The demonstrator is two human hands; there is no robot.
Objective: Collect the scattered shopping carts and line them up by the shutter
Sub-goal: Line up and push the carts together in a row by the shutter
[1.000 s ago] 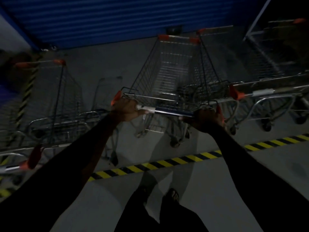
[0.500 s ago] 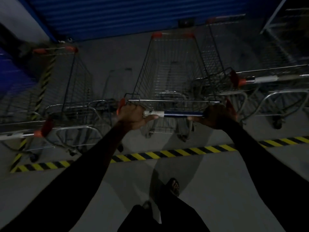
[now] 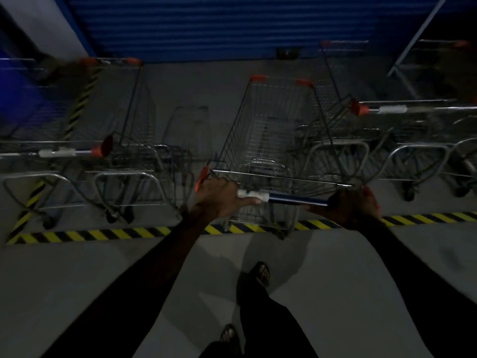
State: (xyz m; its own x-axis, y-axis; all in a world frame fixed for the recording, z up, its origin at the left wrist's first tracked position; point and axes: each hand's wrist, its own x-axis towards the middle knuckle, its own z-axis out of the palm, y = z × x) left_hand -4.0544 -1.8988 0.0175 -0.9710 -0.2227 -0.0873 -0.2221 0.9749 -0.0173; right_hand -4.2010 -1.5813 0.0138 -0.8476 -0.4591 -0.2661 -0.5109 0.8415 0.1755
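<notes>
**Shopping cart going into the gap by the shutter**

Shopping cart [image 3: 273, 140] sits dead ahead of the person, nose toward the blue shutter [image 3: 219, 24] at 12 o'clock, rear wheels just about on the striped floor line [image 3: 103, 233]. Its long axis runs straight from handle to shutter.

Left hand [image 3: 219, 200] wrapped round the handle bar [image 3: 294, 200] at its left end, thumb stretched along the white label. Right hand [image 3: 353, 205] curled round the bar's right end. Both equally near; arms out nearly straight.

Slot: parked cart at left [image 3: 124, 140] at 10 o'clock, parked cart at right [image 3: 346, 117] at 1 o'clock and just beside the held cart's basket, wire almost touching. Open floor on the left side of the held one. The next push, as I judge it, runs straight to 12, with the right flank the tight one.

Against a second ago: the cart's front stands nearer the shutter, the striped line has slid back under the handle, and the left neighbour has come fuller into sight. Grip unchanged on both sides. Light poor; wheels hard to make out.
</notes>
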